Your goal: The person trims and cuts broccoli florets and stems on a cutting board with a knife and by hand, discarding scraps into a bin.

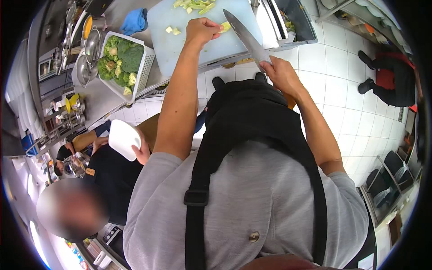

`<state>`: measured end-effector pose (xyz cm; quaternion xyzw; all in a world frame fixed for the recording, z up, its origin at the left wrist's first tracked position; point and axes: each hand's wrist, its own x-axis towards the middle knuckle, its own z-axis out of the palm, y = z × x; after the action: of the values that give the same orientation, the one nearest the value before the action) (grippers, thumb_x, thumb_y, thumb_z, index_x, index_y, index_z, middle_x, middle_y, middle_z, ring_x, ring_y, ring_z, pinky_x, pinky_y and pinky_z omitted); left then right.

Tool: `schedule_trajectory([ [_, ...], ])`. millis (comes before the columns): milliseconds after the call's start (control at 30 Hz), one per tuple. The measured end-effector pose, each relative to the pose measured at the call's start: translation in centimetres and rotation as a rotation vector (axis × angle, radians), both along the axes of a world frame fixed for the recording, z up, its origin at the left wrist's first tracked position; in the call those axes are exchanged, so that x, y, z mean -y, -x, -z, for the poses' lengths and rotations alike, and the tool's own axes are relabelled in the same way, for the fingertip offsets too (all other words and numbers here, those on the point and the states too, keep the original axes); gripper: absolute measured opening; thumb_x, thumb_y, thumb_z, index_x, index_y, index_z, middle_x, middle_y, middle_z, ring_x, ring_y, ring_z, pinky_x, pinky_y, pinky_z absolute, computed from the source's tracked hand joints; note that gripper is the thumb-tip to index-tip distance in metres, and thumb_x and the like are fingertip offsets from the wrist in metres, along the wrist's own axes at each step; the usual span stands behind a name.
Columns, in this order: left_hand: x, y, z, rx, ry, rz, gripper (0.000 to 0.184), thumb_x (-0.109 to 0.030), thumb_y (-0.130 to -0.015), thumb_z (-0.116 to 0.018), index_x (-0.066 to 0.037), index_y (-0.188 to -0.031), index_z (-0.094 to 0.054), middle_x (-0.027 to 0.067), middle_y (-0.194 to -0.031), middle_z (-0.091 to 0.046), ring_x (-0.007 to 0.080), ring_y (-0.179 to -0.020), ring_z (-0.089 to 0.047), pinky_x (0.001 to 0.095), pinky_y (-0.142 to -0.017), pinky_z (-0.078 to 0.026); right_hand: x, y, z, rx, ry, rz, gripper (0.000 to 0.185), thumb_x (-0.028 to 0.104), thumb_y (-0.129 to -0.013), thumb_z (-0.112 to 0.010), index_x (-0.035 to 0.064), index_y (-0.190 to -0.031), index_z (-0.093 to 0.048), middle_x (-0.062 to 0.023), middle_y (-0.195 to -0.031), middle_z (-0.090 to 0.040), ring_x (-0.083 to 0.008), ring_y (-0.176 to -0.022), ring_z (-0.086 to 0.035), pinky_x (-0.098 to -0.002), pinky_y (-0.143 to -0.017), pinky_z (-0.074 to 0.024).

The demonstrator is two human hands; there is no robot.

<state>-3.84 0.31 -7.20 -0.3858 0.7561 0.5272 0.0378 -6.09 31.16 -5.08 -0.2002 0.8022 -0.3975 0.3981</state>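
Observation:
My left hand (203,32) pinches a pale green vegetable piece (225,27) over the white cutting board (166,54). In my right hand (281,74) is the handle of a large knife (245,36), its blade reaching up and left across the board's right part, just right of the piece. Small cut cubes (173,30) lie left of my left hand. More green and pale pieces (195,5) lie at the board's far edge. A white basket (146,67) of broccoli (121,60) stands to the left of the board.
A blue cloth (133,21) lies behind the basket. Metal bowls (87,67) are at the left. A co-worker (117,175) close on the left holds a white container (124,139). A grey bin (303,22) stands at the right of the board; another person (391,78) is far right.

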Motion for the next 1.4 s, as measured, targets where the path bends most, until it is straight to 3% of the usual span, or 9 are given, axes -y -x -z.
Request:
schedule_trajectory([
  [100,-0.2,0.0,-0.2,-0.005,0.0,0.003,0.019,-0.005,-0.085,-0.089,0.005,-0.091,-0.073,0.0119,-0.09,-0.074,0.0152,-0.075,-0.072,0.0236,-0.068,-0.064,-0.1,-0.2,-0.9,0.001,-0.001,-0.007,0.046,0.038,-0.111,-0.056,-0.004,-0.093,-0.06,-0.0129,-0.065,-0.059,-0.0219,-0.048,-0.06,-0.0398,-0.05,-0.0491],
  [200,0.1,-0.1,0.3,-0.043,-0.013,0.009,0.02,-0.006,-0.085,-0.089,0.005,-0.091,-0.073,0.0117,-0.09,-0.074,0.015,-0.075,-0.072,0.0235,-0.067,-0.064,0.3,-0.6,1.2,-0.17,0.024,-0.032,0.045,0.037,-0.111,-0.056,-0.0042,-0.094,-0.061,-0.0139,-0.064,-0.059,-0.0231,-0.047,-0.061,-0.0398,-0.05,-0.0494],
  [400,-0.1,0.0,0.1,-0.014,0.019,0.013,0.02,-0.007,-0.086,-0.089,0.004,-0.091,-0.074,0.0111,-0.088,-0.074,0.0148,-0.075,-0.072,0.0235,-0.067,-0.063,1.5,0.0,0.3,0.038,0.035,0.013,0.042,0.033,-0.109,-0.056,-0.0066,-0.096,-0.064,-0.0155,-0.067,-0.064,-0.026,-0.048,-0.064,-0.0409,-0.052,-0.052],
  [700,-0.2,0.0,0.0,-0.008,0.048,0.007,0.018,-0.007,-0.086,-0.089,0.003,-0.092,-0.075,0.0105,-0.089,-0.076,0.0139,-0.073,-0.072,0.0235,-0.066,-0.062,1.8,0.3,1.5,0.095,0.021,-0.011,0.046,0.037,-0.11,-0.057,-0.0046,-0.09,-0.061,-0.0111,-0.065,-0.061,-0.0213,-0.047,-0.063,-0.038,-0.048,-0.0506],
  [900,-0.4,-0.1,0.4,-0.023,0.031,0.004,0.016,-0.006,-0.087,-0.088,0.003,-0.091,-0.075,0.0109,-0.09,-0.076,0.0144,-0.074,-0.072,0.0234,-0.066,-0.062,3.0,0.4,3.5,0.162,0.149,0.006,0.046,0.037,-0.109,-0.059,-0.004,-0.087,-0.059,-0.0086,-0.064,-0.059,-0.0184,-0.045,-0.061,-0.0355,-0.044,-0.0483],
  [1133,-0.2,-0.1,0.6,-0.031,0.021,-0.016,0.014,-0.004,-0.087,-0.087,0.003,-0.091,-0.075,0.011,-0.091,-0.076,0.015,-0.076,-0.073,0.0238,-0.068,-0.062,3.9,-0.1,4.8,0.336,0.245,0.065,0.041,0.034,-0.11,-0.059,-0.0031,-0.092,-0.06,-0.0033,-0.065,-0.056,-0.0126,-0.043,-0.054,-0.031,-0.042,-0.0441],
  [1400,0.6,-1.8,0.9,-0.079,0.046,-0.038,0.024,-0.012,-0.09,-0.086,0.003,-0.107,-0.079,0.0103,-0.091,-0.076,0.0133,-0.077,-0.071,0.0248,-0.071,-0.061,-1.4,1.5,2.0,0.443,0.222,0.165,0.039,0.037,-0.11,-0.061,0.0002,-0.097,-0.06,-0.001,-0.067,-0.054,-0.0089,-0.043,-0.048,-0.0269,-0.043,-0.0414],
])
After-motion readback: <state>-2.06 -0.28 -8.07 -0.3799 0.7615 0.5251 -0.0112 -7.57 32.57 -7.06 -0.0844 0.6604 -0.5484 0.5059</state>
